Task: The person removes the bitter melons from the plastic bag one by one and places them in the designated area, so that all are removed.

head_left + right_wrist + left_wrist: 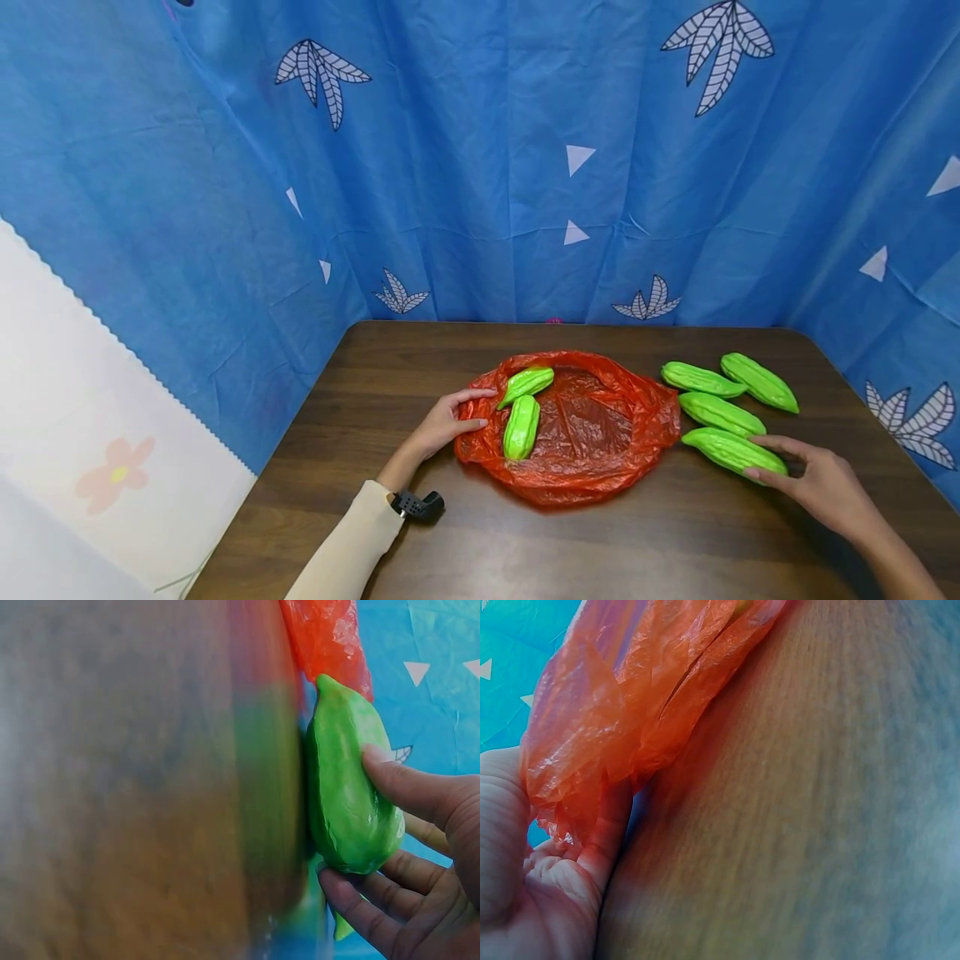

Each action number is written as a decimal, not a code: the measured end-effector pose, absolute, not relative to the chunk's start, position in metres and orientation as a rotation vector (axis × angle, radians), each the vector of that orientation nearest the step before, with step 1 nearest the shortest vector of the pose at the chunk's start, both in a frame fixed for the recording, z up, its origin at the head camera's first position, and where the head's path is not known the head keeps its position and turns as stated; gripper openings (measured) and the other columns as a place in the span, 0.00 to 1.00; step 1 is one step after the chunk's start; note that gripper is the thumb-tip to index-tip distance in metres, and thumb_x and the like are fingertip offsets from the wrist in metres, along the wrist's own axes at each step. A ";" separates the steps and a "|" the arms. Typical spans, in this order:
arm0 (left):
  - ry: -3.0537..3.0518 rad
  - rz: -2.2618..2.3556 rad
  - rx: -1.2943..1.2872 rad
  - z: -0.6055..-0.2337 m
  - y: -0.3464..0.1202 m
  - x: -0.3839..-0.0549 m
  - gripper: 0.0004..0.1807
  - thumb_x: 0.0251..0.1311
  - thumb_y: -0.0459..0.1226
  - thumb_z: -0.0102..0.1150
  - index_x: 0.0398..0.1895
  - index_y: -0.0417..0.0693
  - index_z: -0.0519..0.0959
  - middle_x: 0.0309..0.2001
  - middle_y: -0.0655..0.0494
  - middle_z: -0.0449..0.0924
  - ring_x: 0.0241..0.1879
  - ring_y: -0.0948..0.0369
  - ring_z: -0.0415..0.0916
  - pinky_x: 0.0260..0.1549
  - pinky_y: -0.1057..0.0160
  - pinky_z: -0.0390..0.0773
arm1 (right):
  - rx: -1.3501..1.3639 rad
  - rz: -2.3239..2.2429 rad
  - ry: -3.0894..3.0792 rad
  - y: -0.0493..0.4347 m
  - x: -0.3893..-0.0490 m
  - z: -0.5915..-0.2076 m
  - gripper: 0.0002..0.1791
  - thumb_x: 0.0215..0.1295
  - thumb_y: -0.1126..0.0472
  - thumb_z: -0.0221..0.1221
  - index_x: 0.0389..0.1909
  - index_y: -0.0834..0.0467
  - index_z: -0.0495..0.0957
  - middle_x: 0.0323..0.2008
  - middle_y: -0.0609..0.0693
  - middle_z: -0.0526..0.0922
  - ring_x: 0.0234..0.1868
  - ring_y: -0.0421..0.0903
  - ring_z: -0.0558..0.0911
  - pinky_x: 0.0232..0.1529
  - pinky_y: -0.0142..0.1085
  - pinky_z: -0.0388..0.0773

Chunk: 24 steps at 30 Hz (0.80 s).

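A red plastic bag [652, 421] lies on the table with its mouth spread wide. Two bright green bitter melons [521, 427] rest inside it, towards its left side. At the bag's left edge my left hand [441, 427] holds the thin plastic between thumb and fingers, with the gathered film [592, 735] filling that gap in the left wrist view. Right of the bag, my right hand [828, 485] grips the blunt end of the nearest bitter melon [349, 780], thumb on one side and fingers on the other. Its pointed tip faces the bag.
Three more bitter melons lie just behind the gripped one: one close behind it [720, 414], one farther back [697, 379] and one at the far right [759, 382]. A blue patterned curtain [465, 167] hangs along the back and sides of the brown wooden table [600, 550].
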<state>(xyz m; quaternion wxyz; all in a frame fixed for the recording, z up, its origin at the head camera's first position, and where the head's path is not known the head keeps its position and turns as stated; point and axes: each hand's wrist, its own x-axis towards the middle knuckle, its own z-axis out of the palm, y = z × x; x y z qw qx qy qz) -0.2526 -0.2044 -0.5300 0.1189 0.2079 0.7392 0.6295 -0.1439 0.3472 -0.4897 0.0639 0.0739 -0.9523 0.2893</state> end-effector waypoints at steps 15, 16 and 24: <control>2.176 1.840 0.618 -0.532 -0.204 -0.253 0.27 0.63 0.31 0.67 0.67 0.48 0.77 0.65 0.44 0.73 0.52 0.55 0.80 0.46 0.59 0.84 | 0.213 0.827 -2.957 0.355 -0.155 -0.485 0.34 0.62 0.46 0.70 0.60 0.66 0.79 0.56 0.76 0.77 0.41 0.61 0.81 0.32 0.44 0.71; 2.180 1.838 0.616 -0.532 -0.204 -0.253 0.27 0.63 0.31 0.67 0.67 0.48 0.77 0.66 0.44 0.73 0.53 0.54 0.80 0.47 0.59 0.84 | 0.214 0.822 -2.958 0.355 -0.155 -0.485 0.34 0.63 0.46 0.70 0.60 0.66 0.78 0.56 0.76 0.77 0.40 0.58 0.81 0.32 0.43 0.71; 2.182 1.834 0.601 -0.531 -0.204 -0.253 0.27 0.64 0.32 0.67 0.67 0.49 0.77 0.66 0.44 0.72 0.52 0.54 0.81 0.46 0.59 0.84 | 0.213 0.832 -2.944 0.355 -0.154 -0.484 0.34 0.64 0.47 0.69 0.62 0.66 0.77 0.56 0.77 0.76 0.34 0.58 0.80 0.30 0.45 0.71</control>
